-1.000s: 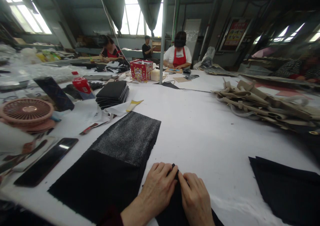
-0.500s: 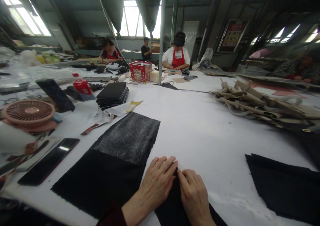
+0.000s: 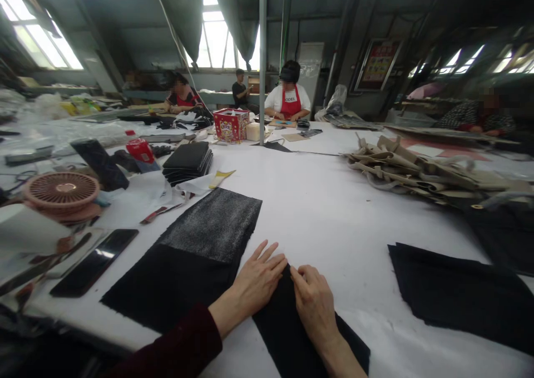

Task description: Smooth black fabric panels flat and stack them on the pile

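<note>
Reaches in from 7 o'clock with the left arm [image 3: 183, 342], in a dark red sleeve [image 3: 204, 333], bare at the wrist [image 3: 227, 310]. Holds the left hand [image 3: 258, 280] back upward, with fingers [image 3: 262, 251] fanned slightly towards 1 o'clock. Extends the right arm [image 3: 342, 356], bare in view, from 5 o'clock. Angles the bent right hand [image 3: 312, 297] towards 11 o'clock, fingertips just beside the left's.

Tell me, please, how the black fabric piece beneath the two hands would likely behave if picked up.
The black fabric piece would probably sag, since it looks thin and lies flat on the white tabletop. It is likely light for its size, as little thickness shows at its edge. It seems unlikely to roll, resting broad side down.
</note>
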`<state>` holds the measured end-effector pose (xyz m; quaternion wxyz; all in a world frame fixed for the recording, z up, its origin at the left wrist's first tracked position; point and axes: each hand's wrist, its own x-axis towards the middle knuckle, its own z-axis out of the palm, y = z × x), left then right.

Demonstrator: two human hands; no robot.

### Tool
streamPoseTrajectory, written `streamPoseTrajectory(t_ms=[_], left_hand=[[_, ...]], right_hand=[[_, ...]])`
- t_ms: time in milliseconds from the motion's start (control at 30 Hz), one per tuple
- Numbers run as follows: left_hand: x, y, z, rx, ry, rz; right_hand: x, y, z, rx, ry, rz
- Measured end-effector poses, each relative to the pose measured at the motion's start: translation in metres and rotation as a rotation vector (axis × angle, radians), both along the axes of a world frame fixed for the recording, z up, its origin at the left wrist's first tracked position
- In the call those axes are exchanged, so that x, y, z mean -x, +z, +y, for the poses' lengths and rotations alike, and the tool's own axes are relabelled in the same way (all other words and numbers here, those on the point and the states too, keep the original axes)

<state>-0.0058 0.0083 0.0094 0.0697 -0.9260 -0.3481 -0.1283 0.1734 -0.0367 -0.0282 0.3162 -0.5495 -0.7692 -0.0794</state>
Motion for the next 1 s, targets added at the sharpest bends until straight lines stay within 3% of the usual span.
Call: streamPoseTrajectory(t_ms=[1000], left_hand=[[-0.016,0.005,-0.014,-0.002,-0.079,0.208]], right_hand=[[-0.025,-0.003,-0.039,-0.004,-0.031,-0.084]])
